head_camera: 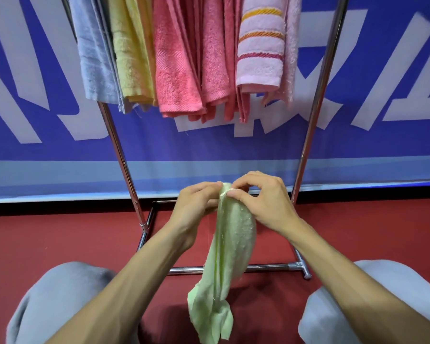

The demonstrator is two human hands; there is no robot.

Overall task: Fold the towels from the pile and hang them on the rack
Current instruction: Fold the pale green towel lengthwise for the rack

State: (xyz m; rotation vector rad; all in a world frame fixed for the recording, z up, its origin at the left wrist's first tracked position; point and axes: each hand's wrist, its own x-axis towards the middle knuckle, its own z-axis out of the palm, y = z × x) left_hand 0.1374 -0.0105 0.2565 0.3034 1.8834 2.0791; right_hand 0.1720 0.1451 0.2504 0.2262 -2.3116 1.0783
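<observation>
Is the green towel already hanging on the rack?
No: the left hand and right hand pinch the green towel at its top, low in front of the rack.

I count two hands, the left hand [196,202] and the right hand [263,199], with one pale green towel [231,244] between them. One chrome rack [124,155] stands ahead, showing two slanted uprights and one low crossbar. On it I count one grey-blue towel [94,58], one yellow towel [129,58] and one pink striped towel [258,58] carrying three coloured bands. The coral towels [174,70] overlap so thickly that I make them two, possibly three. That is at least five hanging towels, six with the green one. Two grey-clad knees [60,294] sit at the bottom edge.
</observation>
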